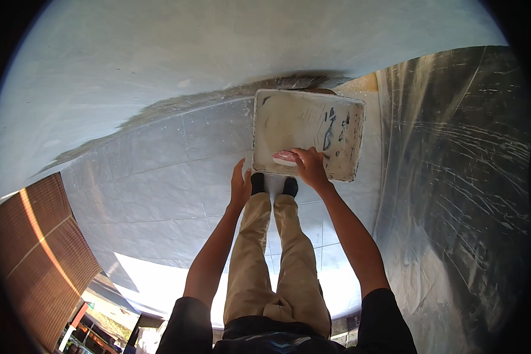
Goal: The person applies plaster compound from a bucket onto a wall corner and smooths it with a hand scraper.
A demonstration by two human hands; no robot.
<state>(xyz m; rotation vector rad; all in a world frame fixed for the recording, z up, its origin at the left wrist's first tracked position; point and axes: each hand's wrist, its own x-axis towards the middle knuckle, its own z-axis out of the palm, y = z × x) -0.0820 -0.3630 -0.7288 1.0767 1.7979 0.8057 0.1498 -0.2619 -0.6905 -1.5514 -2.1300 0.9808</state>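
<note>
Black sleeves point(386, 320) are framing an open left hand point(240, 184) and a right hand point(312, 166) gripping a red-and-white block point(284, 158), which any slackening could be releasing into the tray point(280, 127).

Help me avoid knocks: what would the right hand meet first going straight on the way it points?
Beyond the red-and-white block it grips, the right hand would probably meet the stained rectangular tray first, though depth is hard to judge.
</note>
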